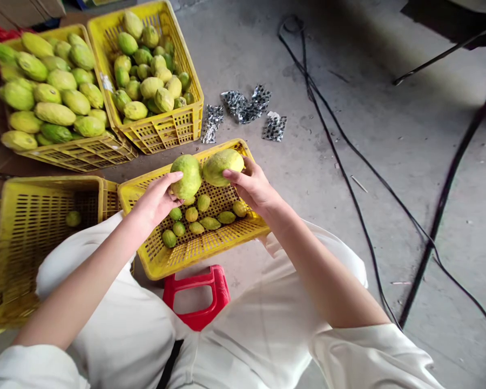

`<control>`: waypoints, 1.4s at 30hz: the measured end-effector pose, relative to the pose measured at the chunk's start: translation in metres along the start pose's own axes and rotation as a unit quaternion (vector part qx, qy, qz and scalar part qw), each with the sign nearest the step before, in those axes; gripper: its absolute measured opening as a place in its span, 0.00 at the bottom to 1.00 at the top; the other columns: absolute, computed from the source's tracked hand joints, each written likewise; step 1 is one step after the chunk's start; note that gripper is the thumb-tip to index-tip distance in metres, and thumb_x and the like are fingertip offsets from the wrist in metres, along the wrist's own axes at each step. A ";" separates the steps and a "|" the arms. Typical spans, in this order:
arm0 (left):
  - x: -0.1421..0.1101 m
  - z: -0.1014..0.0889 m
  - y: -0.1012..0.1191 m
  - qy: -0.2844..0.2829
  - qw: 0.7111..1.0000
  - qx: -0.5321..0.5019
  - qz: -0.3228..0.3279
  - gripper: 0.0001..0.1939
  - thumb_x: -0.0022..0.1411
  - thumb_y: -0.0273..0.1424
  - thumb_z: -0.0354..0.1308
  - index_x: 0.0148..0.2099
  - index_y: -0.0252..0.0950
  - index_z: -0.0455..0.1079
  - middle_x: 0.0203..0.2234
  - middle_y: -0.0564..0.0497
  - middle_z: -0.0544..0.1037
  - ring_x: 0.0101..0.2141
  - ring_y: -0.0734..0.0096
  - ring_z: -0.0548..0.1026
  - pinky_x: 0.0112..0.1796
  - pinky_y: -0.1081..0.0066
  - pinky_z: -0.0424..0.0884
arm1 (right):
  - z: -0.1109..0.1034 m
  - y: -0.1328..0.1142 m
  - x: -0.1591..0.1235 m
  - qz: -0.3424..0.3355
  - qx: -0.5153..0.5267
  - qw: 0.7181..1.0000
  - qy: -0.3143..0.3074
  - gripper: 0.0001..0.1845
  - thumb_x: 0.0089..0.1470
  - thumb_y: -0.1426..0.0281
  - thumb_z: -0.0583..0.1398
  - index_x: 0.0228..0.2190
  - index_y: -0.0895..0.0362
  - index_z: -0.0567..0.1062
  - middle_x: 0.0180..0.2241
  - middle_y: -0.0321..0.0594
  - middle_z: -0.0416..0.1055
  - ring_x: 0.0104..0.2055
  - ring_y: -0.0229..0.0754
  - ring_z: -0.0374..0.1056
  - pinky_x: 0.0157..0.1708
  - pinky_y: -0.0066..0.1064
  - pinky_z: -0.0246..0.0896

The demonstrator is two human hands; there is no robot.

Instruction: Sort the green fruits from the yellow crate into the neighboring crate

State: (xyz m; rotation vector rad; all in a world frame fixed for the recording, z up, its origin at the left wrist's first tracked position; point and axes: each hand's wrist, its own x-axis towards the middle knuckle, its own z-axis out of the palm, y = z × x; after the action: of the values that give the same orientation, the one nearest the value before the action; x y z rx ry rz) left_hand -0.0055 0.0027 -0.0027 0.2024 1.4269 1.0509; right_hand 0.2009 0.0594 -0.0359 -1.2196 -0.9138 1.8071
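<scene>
My left hand (157, 198) is closed round a large green-yellow fruit (187, 176), held above a yellow plastic crate (194, 249). My right hand (253, 186) grips a second, similar fruit (222, 165) right beside the first; the two fruits nearly touch. Below them, several small green fruits (198, 219) lie on the crate's floor. I sit with white-trousered knees either side of a red stool (197, 299).
Two more yellow crates heaped with green fruits stand at the back left (54, 97) and back centre (162, 132). A nearly bare yellow crate (32, 227) sits at left with one fruit (73, 218). Crumpled foil wrappers (243, 108) and black cables (348, 178) lie on the concrete floor.
</scene>
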 end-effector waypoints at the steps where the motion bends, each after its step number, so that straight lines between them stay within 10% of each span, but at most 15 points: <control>1: 0.001 0.000 0.000 -0.002 1.000 -0.001 -0.004 0.24 0.43 0.39 0.76 0.42 0.41 0.74 0.38 0.47 0.83 0.45 0.55 0.81 0.40 0.64 0.76 | 0.000 0.001 0.000 -0.002 0.003 1.000 0.003 0.42 0.31 0.52 0.80 0.45 0.49 0.72 0.47 0.42 0.81 0.61 0.56 0.75 0.63 0.47 0.72; 17: 0.003 -0.001 0.002 -0.011 0.999 -0.006 -0.034 0.24 0.48 0.41 0.74 0.46 0.41 0.76 0.45 0.44 0.84 0.48 0.52 0.82 0.41 0.63 0.76 | -0.007 -0.008 -0.003 0.021 0.054 0.997 -0.051 0.37 0.35 0.54 0.80 0.46 0.47 0.76 0.49 0.39 0.81 0.62 0.55 0.74 0.64 0.50 0.73; 29: 0.008 -0.001 -0.006 -0.020 0.998 -0.052 0.021 0.24 0.45 0.36 0.77 0.45 0.39 0.77 0.42 0.47 0.85 0.44 0.60 0.81 0.38 0.69 0.72 | -0.012 0.002 0.005 0.077 0.119 0.990 -0.010 0.24 0.44 0.54 0.74 0.39 0.48 0.73 0.36 0.34 0.77 0.40 0.45 0.77 0.45 0.40 0.82; 42: 0.017 -0.002 -0.003 -0.041 0.994 -0.097 0.004 0.21 0.48 0.37 0.76 0.42 0.41 0.73 0.35 0.52 0.81 0.39 0.65 0.80 0.37 0.70 0.75 | -0.013 -0.002 0.005 0.090 0.105 0.990 -0.026 0.19 0.53 0.50 0.67 0.39 0.49 0.72 0.35 0.38 0.77 0.50 0.52 0.78 0.44 0.41 0.79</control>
State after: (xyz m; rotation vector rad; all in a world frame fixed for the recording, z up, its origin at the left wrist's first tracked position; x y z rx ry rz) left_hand -0.0094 0.0120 -0.0168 0.1093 1.2438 1.1677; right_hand 0.2127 0.0662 -0.0398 -1.1558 -0.6383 2.0286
